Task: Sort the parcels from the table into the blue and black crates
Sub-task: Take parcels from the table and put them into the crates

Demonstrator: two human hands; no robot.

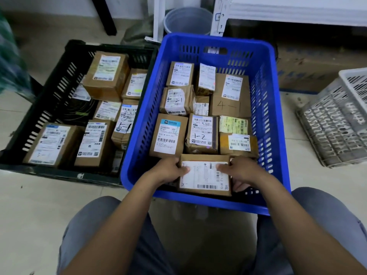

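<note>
A brown cardboard parcel (205, 175) with a white label sits at the near end of the blue crate (266, 108). My left hand (168, 170) grips its left edge, thumb on the label. My right hand (241, 170) grips its right edge, fingers curled under the side. Several labelled parcels fill the rest of the blue crate, some marked 1-2, 2-1 and 4-1. The black crate (35, 124) stands to the left, touching the blue one, and holds several more parcels. The table is not in view.
A white slatted crate (335, 124) lies tipped on the floor at the right. A grey bucket (186, 20) and a white shelf frame (220, 16) stand behind the blue crate. My knees in grey trousers flank the near floor tiles.
</note>
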